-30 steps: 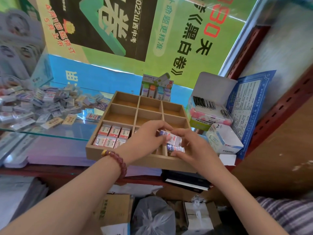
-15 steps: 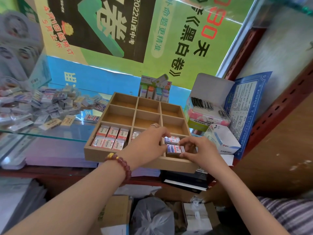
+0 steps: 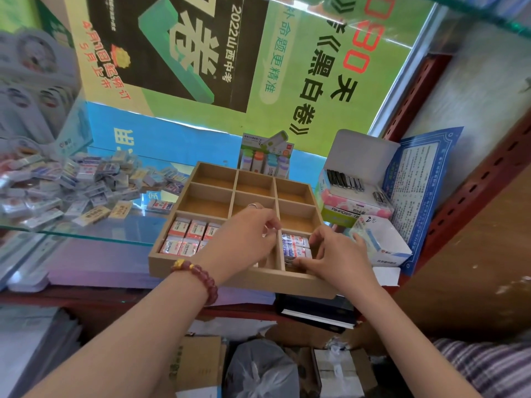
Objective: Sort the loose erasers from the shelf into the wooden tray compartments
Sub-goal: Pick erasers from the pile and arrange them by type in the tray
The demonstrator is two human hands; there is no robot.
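Erasers (image 3: 296, 246) in the tray's (image 3: 230, 278) near-right compartment sit pinched by right-hand fingers (image 3: 309, 261); left fingers (image 3: 268, 224) curl loosely together.

2 hands (image 3: 247, 239), 1 tray (image 3: 218, 275) w/ 12 compartments

Glass shelf (image 3: 94, 229) under loose erasers (image 3: 71, 185)

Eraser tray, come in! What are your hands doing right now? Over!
Left hand over the near middle compartment, grip unclear. Right hand nudging blue erasers into the wooden tray, near right compartment. Red erasers filed near left. Loose pile waiting on the glass shelf. Nothing blocking.
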